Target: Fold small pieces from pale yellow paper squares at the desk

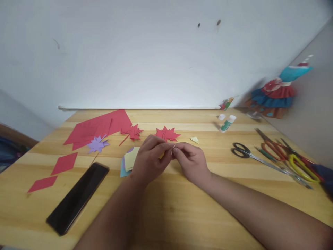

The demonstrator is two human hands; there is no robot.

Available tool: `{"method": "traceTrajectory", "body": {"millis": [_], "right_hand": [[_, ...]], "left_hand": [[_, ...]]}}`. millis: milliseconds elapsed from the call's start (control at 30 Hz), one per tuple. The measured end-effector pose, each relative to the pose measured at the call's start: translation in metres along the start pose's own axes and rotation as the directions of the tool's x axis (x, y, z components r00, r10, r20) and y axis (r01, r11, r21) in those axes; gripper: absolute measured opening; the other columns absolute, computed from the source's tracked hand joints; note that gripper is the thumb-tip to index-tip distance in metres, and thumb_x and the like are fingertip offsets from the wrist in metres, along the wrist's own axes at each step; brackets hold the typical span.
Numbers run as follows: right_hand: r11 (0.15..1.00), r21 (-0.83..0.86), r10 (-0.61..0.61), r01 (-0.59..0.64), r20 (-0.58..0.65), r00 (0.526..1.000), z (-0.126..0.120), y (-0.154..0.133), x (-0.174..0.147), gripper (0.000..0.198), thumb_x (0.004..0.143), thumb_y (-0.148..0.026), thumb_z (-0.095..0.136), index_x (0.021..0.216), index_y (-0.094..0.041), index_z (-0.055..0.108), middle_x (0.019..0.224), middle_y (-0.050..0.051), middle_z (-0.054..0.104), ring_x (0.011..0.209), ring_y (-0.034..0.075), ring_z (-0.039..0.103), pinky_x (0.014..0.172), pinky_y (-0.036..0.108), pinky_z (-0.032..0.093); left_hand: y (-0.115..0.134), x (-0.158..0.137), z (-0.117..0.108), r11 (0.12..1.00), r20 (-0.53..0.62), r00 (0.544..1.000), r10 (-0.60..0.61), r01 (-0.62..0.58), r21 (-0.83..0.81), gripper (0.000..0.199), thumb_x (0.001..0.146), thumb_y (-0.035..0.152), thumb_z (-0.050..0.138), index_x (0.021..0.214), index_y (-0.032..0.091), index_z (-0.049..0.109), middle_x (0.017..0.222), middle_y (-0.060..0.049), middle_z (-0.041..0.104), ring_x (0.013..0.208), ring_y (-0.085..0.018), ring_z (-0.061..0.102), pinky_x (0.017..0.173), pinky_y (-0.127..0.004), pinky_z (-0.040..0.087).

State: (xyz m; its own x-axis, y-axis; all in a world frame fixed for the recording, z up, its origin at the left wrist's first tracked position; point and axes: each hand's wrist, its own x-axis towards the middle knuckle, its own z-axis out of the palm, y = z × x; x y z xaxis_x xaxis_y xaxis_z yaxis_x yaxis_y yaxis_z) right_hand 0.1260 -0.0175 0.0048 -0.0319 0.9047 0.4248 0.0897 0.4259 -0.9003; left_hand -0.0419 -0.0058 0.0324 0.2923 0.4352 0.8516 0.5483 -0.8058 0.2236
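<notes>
My left hand (149, 158) and my right hand (191, 161) meet fingertip to fingertip over the middle of the wooden table (166, 208). Between the fingertips they pinch a small yellowish piece of paper (161, 156), mostly hidden by the fingers. Just left of my left hand lies a small stack of pale yellow, blue and purple paper squares (129, 160). Two red paper maple leaves (168, 133) (132, 132) lie just beyond the hands. A small yellow paper scrap (194, 139) rests to the right of them.
Red paper sheets (100, 126), red diamond pieces (63, 163) and a purple paper star (96, 144) lie at left. A black phone (78, 198) sits front left. A glue stick (227, 123), black scissors (249, 154), more scissors (293, 159) and a doll (275, 93) are at right.
</notes>
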Motion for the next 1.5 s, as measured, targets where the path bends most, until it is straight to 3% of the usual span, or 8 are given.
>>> {"method": "traceTrajectory", "body": {"millis": [267, 433, 533, 600, 700, 867, 1200, 1500], "right_hand": [[0.987, 0.156, 0.026, -0.026, 0.002, 1.0, -0.001, -0.004, 0.005, 0.02, 0.094, -0.03, 0.064, 0.08, -0.022, 0.075, 0.073, 0.001, 0.074, 0.07, 0.017, 0.068, 0.069, 0.029, 0.056], [0.931, 0.337, 0.162, -0.142, -0.032, 0.986, 0.001, 0.004, 0.011, 0.029, 0.093, -0.034, 0.065, 0.068, -0.021, 0.07, 0.065, 0.0, 0.068, 0.065, 0.016, 0.061, 0.065, 0.028, 0.051], [0.929, 0.339, 0.182, -0.15, -0.063, 0.981, 0.001, 0.004, 0.013, 0.029, 0.092, -0.033, 0.065, 0.065, -0.022, 0.067, 0.062, -0.001, 0.065, 0.062, 0.015, 0.059, 0.063, 0.028, 0.05], [0.955, 0.266, 0.157, -0.128, -0.091, 0.983, 0.0, 0.001, 0.013, 0.029, 0.092, -0.033, 0.065, 0.065, -0.022, 0.067, 0.061, -0.001, 0.065, 0.061, 0.015, 0.06, 0.063, 0.028, 0.05], [0.987, 0.135, 0.105, -0.089, -0.113, 0.988, -0.001, -0.007, 0.012, 0.028, 0.091, -0.033, 0.066, 0.065, -0.022, 0.068, 0.062, 0.0, 0.067, 0.061, 0.016, 0.062, 0.063, 0.028, 0.052], [0.998, 0.053, 0.036, -0.03, -0.109, 0.993, -0.002, -0.01, 0.011, 0.024, 0.091, -0.034, 0.066, 0.07, -0.022, 0.071, 0.063, 0.0, 0.069, 0.061, 0.016, 0.064, 0.059, 0.027, 0.053], [1.0, 0.014, 0.029, -0.028, -0.132, 0.991, -0.002, -0.005, 0.011, 0.025, 0.095, -0.037, 0.065, 0.076, -0.022, 0.071, 0.068, 0.002, 0.07, 0.065, 0.018, 0.065, 0.063, 0.03, 0.055], [0.999, 0.037, 0.022, -0.018, -0.108, 0.994, -0.004, -0.005, 0.011, 0.025, 0.096, -0.038, 0.064, 0.078, -0.022, 0.072, 0.073, 0.002, 0.071, 0.069, 0.018, 0.066, 0.067, 0.031, 0.056]], "left_hand": [[-0.001, -0.003, 0.001, 1.0, 0.083, 0.997, -0.004, 0.005, -0.014, 0.028, 0.091, 0.01, 0.067, 0.115, 0.023, 0.072, 0.101, -0.006, 0.072, 0.09, -0.017, 0.069, 0.082, -0.031, 0.06], [-0.006, -0.006, 0.001, 0.995, 0.14, 0.987, 0.076, -0.084, 0.052, 0.032, 0.092, 0.009, 0.066, 0.121, 0.022, 0.07, 0.107, -0.009, 0.072, 0.093, -0.018, 0.07, 0.086, -0.033, 0.061], [-0.005, -0.007, 0.001, 0.993, 0.134, 0.985, 0.104, -0.111, 0.046, 0.034, 0.091, 0.011, 0.067, 0.123, 0.022, 0.07, 0.108, -0.01, 0.073, 0.094, -0.019, 0.07, 0.086, -0.033, 0.061], [0.0, -0.006, 0.002, 0.999, 0.091, 0.995, 0.04, -0.037, -0.033, 0.03, 0.093, 0.013, 0.066, 0.122, 0.022, 0.071, 0.106, -0.009, 0.075, 0.092, -0.018, 0.072, 0.084, -0.032, 0.061], [0.006, -0.006, 0.005, 0.957, 0.033, 0.98, -0.198, 0.201, -0.21, 0.016, 0.098, 0.018, 0.062, 0.105, 0.022, 0.076, 0.096, -0.006, 0.076, 0.087, -0.016, 0.073, 0.078, -0.029, 0.06], [0.006, -0.01, 0.014, 0.778, 0.094, 0.849, -0.519, 0.515, -0.36, 0.004, 0.094, 0.024, 0.069, 0.092, 0.021, 0.071, 0.085, -0.003, 0.075, 0.078, -0.016, 0.07, 0.074, -0.029, 0.058], [0.004, -0.014, 0.018, 0.65, 0.19, 0.794, -0.578, 0.588, -0.481, 0.008, 0.09, 0.026, 0.072, 0.092, 0.021, 0.066, 0.085, -0.002, 0.07, 0.079, -0.015, 0.066, 0.077, -0.03, 0.057], [0.005, -0.006, 0.019, 0.508, 0.219, 0.691, -0.689, 0.675, -0.535, 0.019, 0.082, 0.029, 0.078, 0.085, 0.02, 0.062, 0.079, 0.001, 0.067, 0.071, -0.013, 0.065, 0.065, -0.025, 0.055]]}}
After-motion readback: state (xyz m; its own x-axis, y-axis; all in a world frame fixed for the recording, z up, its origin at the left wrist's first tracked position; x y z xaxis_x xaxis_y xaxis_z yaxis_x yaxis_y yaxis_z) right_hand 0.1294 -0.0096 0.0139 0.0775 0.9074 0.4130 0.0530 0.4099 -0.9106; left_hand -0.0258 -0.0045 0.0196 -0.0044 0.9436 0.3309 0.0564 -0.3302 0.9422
